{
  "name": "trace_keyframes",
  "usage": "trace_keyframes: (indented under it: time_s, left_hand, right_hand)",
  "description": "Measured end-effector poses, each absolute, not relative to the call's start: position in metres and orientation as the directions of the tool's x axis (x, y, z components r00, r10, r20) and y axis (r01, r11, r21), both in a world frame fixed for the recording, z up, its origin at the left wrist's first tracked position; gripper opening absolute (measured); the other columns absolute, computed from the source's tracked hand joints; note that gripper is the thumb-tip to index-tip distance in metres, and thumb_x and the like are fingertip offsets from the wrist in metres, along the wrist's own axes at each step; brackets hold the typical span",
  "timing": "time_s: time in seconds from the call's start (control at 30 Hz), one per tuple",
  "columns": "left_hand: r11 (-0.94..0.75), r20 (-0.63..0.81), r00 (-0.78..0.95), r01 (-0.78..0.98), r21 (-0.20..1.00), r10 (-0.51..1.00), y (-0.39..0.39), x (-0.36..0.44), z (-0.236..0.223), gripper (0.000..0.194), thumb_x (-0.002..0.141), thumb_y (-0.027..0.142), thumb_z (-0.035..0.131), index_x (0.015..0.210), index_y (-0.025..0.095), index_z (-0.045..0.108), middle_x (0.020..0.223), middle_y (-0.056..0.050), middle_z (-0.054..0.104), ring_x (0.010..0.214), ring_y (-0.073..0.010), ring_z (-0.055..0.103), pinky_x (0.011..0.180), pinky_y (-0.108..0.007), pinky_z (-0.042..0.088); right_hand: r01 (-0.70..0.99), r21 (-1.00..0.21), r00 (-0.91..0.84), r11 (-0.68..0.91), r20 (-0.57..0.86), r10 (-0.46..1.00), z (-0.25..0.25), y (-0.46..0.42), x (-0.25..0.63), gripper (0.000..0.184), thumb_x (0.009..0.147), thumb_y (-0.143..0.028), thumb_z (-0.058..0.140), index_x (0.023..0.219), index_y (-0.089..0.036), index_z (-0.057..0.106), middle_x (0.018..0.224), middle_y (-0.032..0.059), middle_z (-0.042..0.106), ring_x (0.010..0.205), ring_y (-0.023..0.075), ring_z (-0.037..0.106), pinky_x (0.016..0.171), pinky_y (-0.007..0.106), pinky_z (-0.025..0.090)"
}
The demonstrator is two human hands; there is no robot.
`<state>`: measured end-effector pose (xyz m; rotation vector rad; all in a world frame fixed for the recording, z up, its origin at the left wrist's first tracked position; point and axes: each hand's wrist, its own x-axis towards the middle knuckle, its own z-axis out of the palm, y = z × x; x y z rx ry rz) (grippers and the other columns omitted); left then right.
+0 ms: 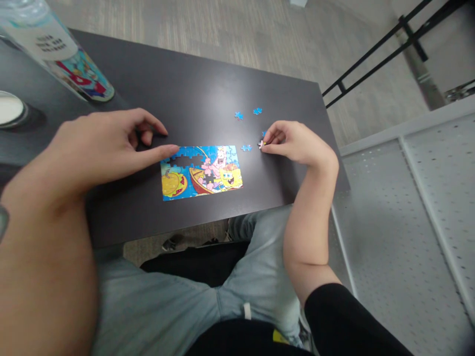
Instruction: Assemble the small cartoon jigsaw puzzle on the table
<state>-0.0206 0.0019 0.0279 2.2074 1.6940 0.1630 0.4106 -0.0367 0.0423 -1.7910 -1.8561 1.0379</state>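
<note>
A cartoon jigsaw puzzle, mostly joined, lies on the dark table. One gap runs along its upper left and a small one shows near the middle right. The thumb of my left hand rests at the puzzle's top left edge; its fingers are apart and hold nothing. To the right of the puzzle, my right hand pinches a small pink and dark puzzle piece at the tabletop. Loose blue pieces lie close by: one piece beside the fingertips, another and a third farther back, and one partly hidden behind my fingers.
On the left of the dark table stands a tall clear container with a cartoon label. A round white-topped object is near it. Beyond the table's right edge are a black metal frame and a perforated grey panel.
</note>
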Motion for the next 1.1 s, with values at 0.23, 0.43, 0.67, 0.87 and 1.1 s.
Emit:
trace_keyframes:
  time_s: [0.23,0.43,0.67,0.87,1.1]
  left_hand:
    - [-0.238,-0.137,0.306,0.899,0.368,0.942,0.001,-0.017,0.033,0.085,0.086,0.098,0.059,0.136,0.034,0.085,0.116,-0.005,0.085,0.095,-0.0352,0.077,0.08,-0.049,0.043]
    - [-0.254,-0.13,0.322,0.891,0.377,0.938,-0.001,-0.019,0.03,0.087,0.09,0.099,0.061,0.143,0.036,0.088,0.121,-0.005,0.089,0.105,-0.0381,0.083,0.083,-0.05,0.043]
    - [-0.262,-0.13,0.334,0.884,0.388,0.934,-0.005,-0.018,0.036,0.08,0.094,0.092,0.063,0.144,0.034,0.086,0.124,-0.004,0.089,0.104,-0.0359,0.082,0.083,-0.05,0.043]
    - [-0.276,-0.122,0.347,0.879,0.389,0.93,-0.007,-0.016,0.037,0.077,0.095,0.088,0.063,0.146,0.035,0.085,0.126,-0.002,0.089,0.104,-0.0335,0.08,0.084,-0.049,0.04]
    - [-0.275,-0.127,0.346,0.88,0.386,0.929,-0.009,-0.014,0.04,0.073,0.098,0.086,0.064,0.145,0.034,0.084,0.127,-0.002,0.088,0.102,-0.0337,0.078,0.083,-0.049,0.04]
  right_hand:
    - [0.572,-0.818,-0.32,0.059,-0.156,0.935,0.041,-0.037,0.389,0.032,0.092,-0.039,0.099,0.121,-0.032,0.086,0.103,0.0018,0.087,0.094,0.0279,0.08,0.091,0.046,0.067]
    - [0.466,-0.876,-0.49,0.124,-0.139,0.861,0.058,-0.044,0.337,0.014,0.103,-0.038,0.096,0.111,-0.029,0.09,0.106,0.006,0.091,0.103,0.0298,0.083,0.097,0.048,0.069]
    - [0.426,-0.904,-0.551,0.019,-0.243,0.798,0.053,-0.051,0.303,0.015,0.1,-0.036,0.098,0.107,-0.031,0.086,0.109,0.0042,0.096,0.107,0.033,0.092,0.092,0.047,0.075]
    - [0.511,-0.857,-0.559,0.062,-0.277,0.781,0.055,-0.053,0.297,0.007,0.1,-0.03,0.095,0.102,-0.03,0.088,0.109,0.0046,0.099,0.103,0.0311,0.09,0.096,0.047,0.076]
    - [0.576,-0.795,-0.6,0.189,-0.254,0.759,0.052,-0.049,0.294,0.011,0.103,-0.021,0.088,0.104,-0.029,0.096,0.106,0.0012,0.099,0.097,0.0257,0.091,0.09,0.04,0.071]
